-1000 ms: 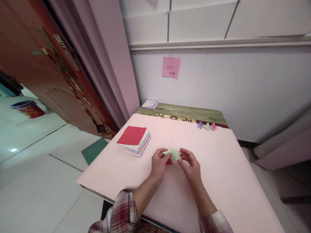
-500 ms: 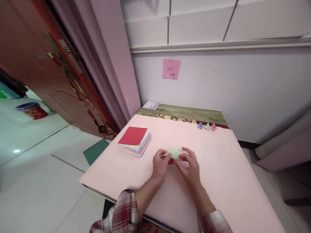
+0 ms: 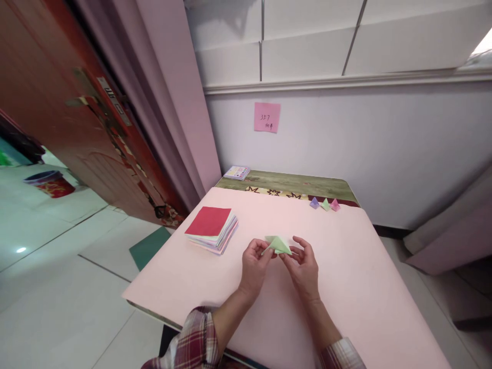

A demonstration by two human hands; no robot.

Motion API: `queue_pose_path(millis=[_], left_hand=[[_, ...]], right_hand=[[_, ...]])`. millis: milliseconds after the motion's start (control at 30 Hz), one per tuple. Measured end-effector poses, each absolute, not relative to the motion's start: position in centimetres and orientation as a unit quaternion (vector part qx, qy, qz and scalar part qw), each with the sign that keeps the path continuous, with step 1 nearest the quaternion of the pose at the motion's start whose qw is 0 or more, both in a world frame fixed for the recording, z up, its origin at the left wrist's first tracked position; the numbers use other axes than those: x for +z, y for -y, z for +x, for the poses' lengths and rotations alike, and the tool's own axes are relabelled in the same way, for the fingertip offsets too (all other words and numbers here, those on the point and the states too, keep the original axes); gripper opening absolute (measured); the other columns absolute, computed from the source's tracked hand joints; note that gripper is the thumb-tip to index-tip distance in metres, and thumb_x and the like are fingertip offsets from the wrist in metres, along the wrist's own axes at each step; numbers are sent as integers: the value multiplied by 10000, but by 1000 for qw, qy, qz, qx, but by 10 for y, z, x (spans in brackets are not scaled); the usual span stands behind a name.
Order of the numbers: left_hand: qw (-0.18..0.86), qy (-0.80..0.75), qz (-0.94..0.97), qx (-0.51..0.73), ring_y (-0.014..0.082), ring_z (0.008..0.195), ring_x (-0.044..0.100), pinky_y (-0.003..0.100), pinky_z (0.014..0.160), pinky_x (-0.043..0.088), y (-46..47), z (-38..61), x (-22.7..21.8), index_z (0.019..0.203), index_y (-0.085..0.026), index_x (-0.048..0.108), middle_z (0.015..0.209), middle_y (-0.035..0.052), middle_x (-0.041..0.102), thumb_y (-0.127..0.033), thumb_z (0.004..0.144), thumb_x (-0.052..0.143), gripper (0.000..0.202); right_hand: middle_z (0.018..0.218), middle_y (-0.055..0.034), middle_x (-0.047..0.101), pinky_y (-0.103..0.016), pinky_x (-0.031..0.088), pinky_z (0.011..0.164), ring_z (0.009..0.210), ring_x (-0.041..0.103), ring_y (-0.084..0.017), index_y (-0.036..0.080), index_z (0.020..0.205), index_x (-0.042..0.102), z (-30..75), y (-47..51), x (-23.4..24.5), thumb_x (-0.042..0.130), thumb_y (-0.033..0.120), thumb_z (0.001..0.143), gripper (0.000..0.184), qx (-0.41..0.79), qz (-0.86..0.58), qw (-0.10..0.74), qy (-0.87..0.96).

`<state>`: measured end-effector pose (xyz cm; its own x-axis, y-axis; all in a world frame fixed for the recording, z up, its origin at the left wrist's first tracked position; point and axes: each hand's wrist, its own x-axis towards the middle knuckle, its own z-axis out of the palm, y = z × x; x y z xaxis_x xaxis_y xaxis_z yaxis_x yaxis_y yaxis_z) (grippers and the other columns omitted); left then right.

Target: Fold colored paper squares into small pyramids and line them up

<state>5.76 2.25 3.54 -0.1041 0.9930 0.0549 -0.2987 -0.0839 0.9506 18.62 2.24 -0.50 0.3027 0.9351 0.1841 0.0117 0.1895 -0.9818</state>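
A light green sheet of origami paper [image 3: 278, 244], partly folded with a triangular flap showing, is held just above the pink-covered table. My left hand [image 3: 255, 261] pinches its left side between thumb and fingers. On the right side, my right hand [image 3: 303, 266] grips the lower edge with the thumb in front; its index finger is raised off the paper. The fingertips behind the paper are partly hidden. To the left of my hands lies a stack of coloured paper squares [image 3: 210, 225], a red sheet on top.
Small folded paper pieces, purple [image 3: 314, 203], green [image 3: 325, 204] and pink [image 3: 335, 205], stand in a row at the table's far right. A small printed packet [image 3: 237, 172] lies at the far left corner. A pink note [image 3: 267, 117] is on the wall.
The green paper has turned in my hands and now shows a pointed triangular flap. My right thumb has moved onto its lower edge. The view has shifted slightly.
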Motion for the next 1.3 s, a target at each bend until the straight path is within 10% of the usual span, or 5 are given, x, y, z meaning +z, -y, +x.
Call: queue_pose_path(millis=[200,600,1300], left_hand=[[463,-408,518,593,165,854,615,271,765,501,-17,54,42,777,-179,533,900,55,631,-259,793,656,148],[433,-438,558,556,174,832,624,301,802,517,-15,51,37,803,-188,572,870,52,628,-299,810,637,129],[392,-470,620,491,243,1073,555,412,940,448,-20,46,28,1186,-261,608,1200,81,588,-242,662,756,545]], right_hand=[[998,-99,704,-400,570,792,909,676,-253,177,1092,570,185,-22,-2,789,351,677,501,486,-446,613,435],[854,-37,670,-255,501,572,678,608,-149,205,887,676,188,-19,-1,694,377,784,201,304,-505,604,536],[612,23,587,-236,467,473,515,559,-125,179,989,641,186,-22,-1,731,475,724,407,545,-477,596,347]])
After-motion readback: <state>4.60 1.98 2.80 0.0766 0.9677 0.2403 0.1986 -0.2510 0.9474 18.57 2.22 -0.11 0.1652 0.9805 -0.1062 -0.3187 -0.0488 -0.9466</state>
